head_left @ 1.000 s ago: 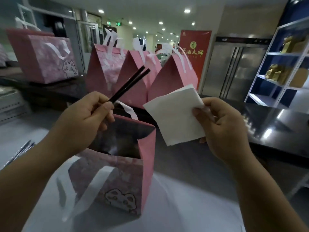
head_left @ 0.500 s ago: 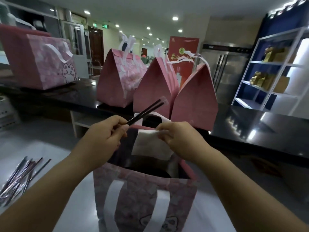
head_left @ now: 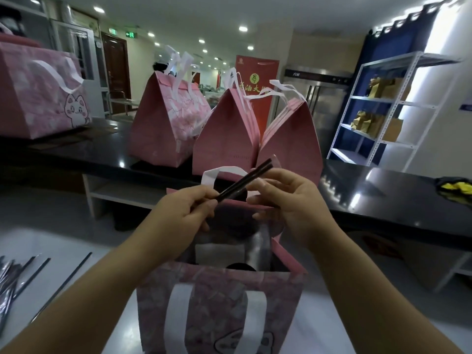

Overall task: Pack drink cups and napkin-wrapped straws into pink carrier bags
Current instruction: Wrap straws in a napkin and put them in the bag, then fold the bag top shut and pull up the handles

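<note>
My left hand [head_left: 184, 210] pinches the straws [head_left: 236, 186] at the lower end; my right hand [head_left: 288, 200] pinches them higher up. Straws tilted, above the open bag [head_left: 219, 290]. Napkin [head_left: 219, 254] lies inside.

The straws' [head_left: 245, 178] lower ends are hidden inside the left hand's [head_left: 184, 215] fingers [head_left: 203, 200]. Whether the right hand [head_left: 291, 208] pinches them or only touches them cannot be told. Both hands cover much of the open bag's [head_left: 222, 302] mouth. Inside, a napkin [head_left: 218, 254] shows in part, and a dark round shape [head_left: 240, 267] beside it is too dim to name. The bag's base and cat print [head_left: 245, 343] run off the bottom edge. Loose straws [head_left: 10, 279] and the big bag [head_left: 38, 98] are cut by the left edge, a yellow thing [head_left: 457, 187] by the right. Closed bags [head_left: 224, 139] hide the banner's [head_left: 258, 72] lower half.
</note>
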Motion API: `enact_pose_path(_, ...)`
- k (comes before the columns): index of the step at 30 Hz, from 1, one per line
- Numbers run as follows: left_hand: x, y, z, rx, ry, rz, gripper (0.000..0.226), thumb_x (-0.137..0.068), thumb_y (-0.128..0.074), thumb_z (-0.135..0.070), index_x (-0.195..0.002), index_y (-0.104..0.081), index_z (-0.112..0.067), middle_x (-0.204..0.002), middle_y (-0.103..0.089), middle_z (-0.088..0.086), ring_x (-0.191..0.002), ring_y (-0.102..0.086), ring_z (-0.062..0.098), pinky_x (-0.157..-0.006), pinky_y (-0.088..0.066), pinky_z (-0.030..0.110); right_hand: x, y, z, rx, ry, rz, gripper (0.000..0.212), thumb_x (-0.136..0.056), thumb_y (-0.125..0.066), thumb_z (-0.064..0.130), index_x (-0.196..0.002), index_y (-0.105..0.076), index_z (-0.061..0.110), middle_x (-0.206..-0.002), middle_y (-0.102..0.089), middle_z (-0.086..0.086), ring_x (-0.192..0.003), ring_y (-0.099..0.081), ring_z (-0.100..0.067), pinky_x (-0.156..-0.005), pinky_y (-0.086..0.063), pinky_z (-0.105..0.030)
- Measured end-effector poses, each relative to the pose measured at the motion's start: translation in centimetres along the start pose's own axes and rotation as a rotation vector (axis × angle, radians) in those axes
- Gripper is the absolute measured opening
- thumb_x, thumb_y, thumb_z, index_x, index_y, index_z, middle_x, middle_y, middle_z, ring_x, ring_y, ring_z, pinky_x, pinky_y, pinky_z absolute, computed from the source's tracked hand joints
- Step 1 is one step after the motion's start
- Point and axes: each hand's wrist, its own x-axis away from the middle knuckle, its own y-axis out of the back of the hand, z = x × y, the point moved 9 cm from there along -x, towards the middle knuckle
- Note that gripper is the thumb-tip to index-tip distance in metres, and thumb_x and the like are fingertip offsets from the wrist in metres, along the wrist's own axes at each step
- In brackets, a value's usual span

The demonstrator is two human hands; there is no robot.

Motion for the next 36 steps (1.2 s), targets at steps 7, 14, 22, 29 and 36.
enact_pose_path(7, 0.0, -0.8, -0.7, 0.033, -0.070, 0.047, 0.022, -0.092, -0.052, -0.024, -0.095, -0.061, -0.044, -0.081, -0.068, -0.010, -0.080, -0.063, 0.003, -0.073, -0.051, 0.016, 0.0, 0.1, 1.4, -0.007, 0.146, -0.074, 0.007, -0.087, -0.059, 0.001, -0.085, -0.063, 0.006, -0.069, -0.069, -0.006, -0.064, -0.068, -0.015, -0.049, -0.053, -0.024)
enact_pose_path(14, 1.3, 2.8, 1.9, -0.072, -0.057, -0.124, 0.022, -0.081, -0.039, -0.052, -0.091, -0.058, -0.046, -0.086, -0.064, -0.021, -0.086, -0.057, -0.008, -0.065, -0.043, 0.015, 0.9, -1.0, 4.4, 0.400, 0.372, -0.021, 0.013, -0.087, -0.061, -0.001, -0.085, -0.063, 0.011, -0.072, -0.069, -0.002, -0.069, -0.069, -0.016, -0.057, -0.056, -0.025)
enact_pose_path(22, 2.3, 4.2, 4.2, -0.119, -0.010, -0.192, 0.033, -0.083, -0.039, -0.049, -0.097, -0.061, -0.030, -0.088, -0.063, -0.013, -0.081, -0.058, 0.001, -0.065, -0.041, 0.017, -1.8, -6.4, -3.0, 1.553, 0.195, 0.436, 0.021, -0.086, -0.065, 0.018, -0.106, -0.070, 0.019, -0.105, -0.066, -0.006, -0.096, -0.061, -0.025, -0.081, -0.051, -0.035)
enact_pose_path(29, 3.2, 4.9, 4.7, -0.113, -0.018, -0.241, 0.035, -0.086, -0.043, -0.054, -0.100, -0.060, -0.028, -0.093, -0.063, -0.014, -0.086, -0.059, 0.004, -0.068, -0.044, 0.018, -1.9, -6.3, -3.0, 1.542, 0.101, 0.333, 0.023, -0.089, -0.062, 0.030, -0.111, -0.067, 0.023, -0.111, -0.063, -0.004, -0.102, -0.057, -0.023, -0.086, -0.051, -0.039)
enact_pose_path(36, 4.9, 4.5, 5.5, 0.029, 0.051, -0.255, 0.031, -0.076, -0.058, -0.065, -0.097, -0.052, -0.043, -0.096, -0.057, -0.022, -0.088, -0.055, -0.004, -0.068, -0.043, 0.017, 3.3, -2.0, 1.2, 1.285, 0.365, -0.015, 0.022, -0.086, -0.063, 0.037, -0.097, -0.071, 0.019, -0.086, -0.069, 0.005, -0.076, -0.062, -0.011, -0.074, -0.054, -0.036)
